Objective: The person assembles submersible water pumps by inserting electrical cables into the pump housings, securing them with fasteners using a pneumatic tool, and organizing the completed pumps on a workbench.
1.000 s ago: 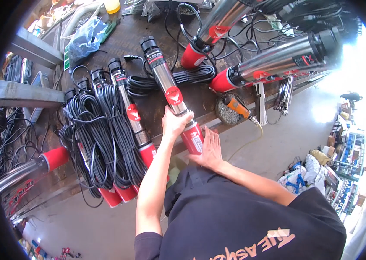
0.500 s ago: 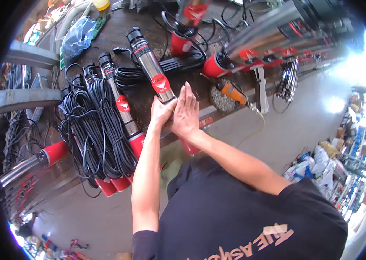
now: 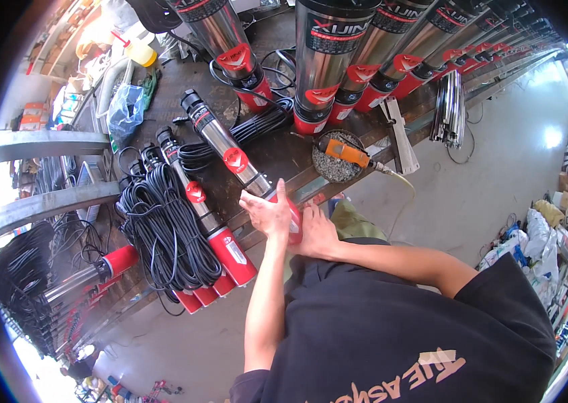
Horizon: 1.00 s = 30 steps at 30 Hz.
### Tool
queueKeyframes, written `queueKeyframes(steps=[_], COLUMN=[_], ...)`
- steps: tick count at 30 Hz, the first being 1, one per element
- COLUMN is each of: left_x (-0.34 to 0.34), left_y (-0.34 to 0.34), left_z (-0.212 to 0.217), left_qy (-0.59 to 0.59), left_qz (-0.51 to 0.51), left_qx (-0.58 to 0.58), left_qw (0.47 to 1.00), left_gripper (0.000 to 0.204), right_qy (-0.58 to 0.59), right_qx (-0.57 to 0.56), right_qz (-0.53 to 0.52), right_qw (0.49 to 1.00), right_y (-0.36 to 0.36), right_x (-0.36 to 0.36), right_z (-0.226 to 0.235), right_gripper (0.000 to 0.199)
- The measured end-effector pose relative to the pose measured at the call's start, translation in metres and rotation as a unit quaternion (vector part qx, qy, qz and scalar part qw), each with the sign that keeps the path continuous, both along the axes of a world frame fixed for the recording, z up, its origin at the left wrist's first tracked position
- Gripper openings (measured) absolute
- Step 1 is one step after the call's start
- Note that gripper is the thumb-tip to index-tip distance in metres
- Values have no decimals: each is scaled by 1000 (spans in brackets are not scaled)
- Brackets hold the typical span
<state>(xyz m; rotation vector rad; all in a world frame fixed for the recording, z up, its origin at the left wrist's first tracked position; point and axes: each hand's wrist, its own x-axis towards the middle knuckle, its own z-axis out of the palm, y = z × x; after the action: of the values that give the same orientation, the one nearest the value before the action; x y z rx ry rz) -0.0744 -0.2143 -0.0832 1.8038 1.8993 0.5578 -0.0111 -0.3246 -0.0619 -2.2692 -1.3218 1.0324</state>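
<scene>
A slim steel submersible pump [image 3: 219, 142] with a black top and a red lower end lies tilted across the bench edge. Around its red end [image 3: 295, 216] my left hand [image 3: 269, 213] is closed, thumb pointing up along the casing. From the other side my right hand [image 3: 319, 232] grips the same red end, its fingers bent and partly hidden. Left of it, several similar pumps [image 3: 231, 256] lie side by side, with bundles of black cable [image 3: 163, 225] over them. More black cable [image 3: 257, 134] is coiled behind the held pump.
Larger steel pumps [image 3: 331, 60] stand in a row at the back right. An orange air tool [image 3: 344, 152] rests on a round dish of grey bits [image 3: 338, 173]. A pale metal bracket [image 3: 399, 138] and thin steel strips [image 3: 450, 111] lie along the bench edge. Metal bars [image 3: 49, 144] stand left.
My hands have slid from the lower steel part down onto the red end. My right hand has moved away from beside my left to the far side. The whole view has shifted.
</scene>
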Motion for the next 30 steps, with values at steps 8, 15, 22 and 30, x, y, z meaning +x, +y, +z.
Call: queueKeyframes(steps=[8,15,22,30], left_x=[-33,-74,3,70], left_y=[50,28,-34,-17], left_z=[-1,-2,40,8], left_qy=[66,-96,-72,47], left_qz=[-75,37,-478,-513], left_qx=[42,108,76,108], left_qw=[994,989,872,850], left_gripper=[46,25,15,19], right_qy=[-24,414,744,686], right_qx=[-64,49,19,158], right_qz=[77,-284,-622,-612], right_qw=[995,863,245,360], right_y=[1,30,90,64], right_x=[10,93,168,140], right_z=[8,21,-55,3], right_gripper=[95,58,68,52])
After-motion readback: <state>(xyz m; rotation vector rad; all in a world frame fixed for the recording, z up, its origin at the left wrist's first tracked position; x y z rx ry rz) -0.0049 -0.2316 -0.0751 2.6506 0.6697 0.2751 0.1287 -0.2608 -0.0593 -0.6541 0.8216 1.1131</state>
